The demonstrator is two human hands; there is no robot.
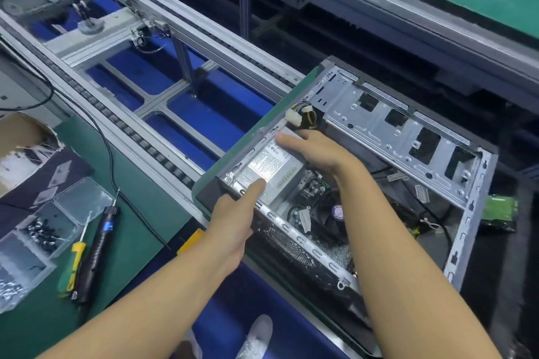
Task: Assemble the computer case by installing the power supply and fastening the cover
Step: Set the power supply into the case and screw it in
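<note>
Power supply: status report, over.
Left hand and right hand pressing the power supply. Supply sits in computer case corner, cover off. Loose connectors at far end.

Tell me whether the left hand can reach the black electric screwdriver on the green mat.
Probably yes: the left hand holds nothing, only touching the power supply, and the electric screwdriver lies uncovered on that side.

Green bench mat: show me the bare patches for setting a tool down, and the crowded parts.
Two bare patches on the green bench mat: one between the thin black cable and the grey conveyor rail, another between that cable and the black electric screwdriver. Crowded at the left, where the yellow-handled screwdriver and clear plastic screw trays lie.
</note>
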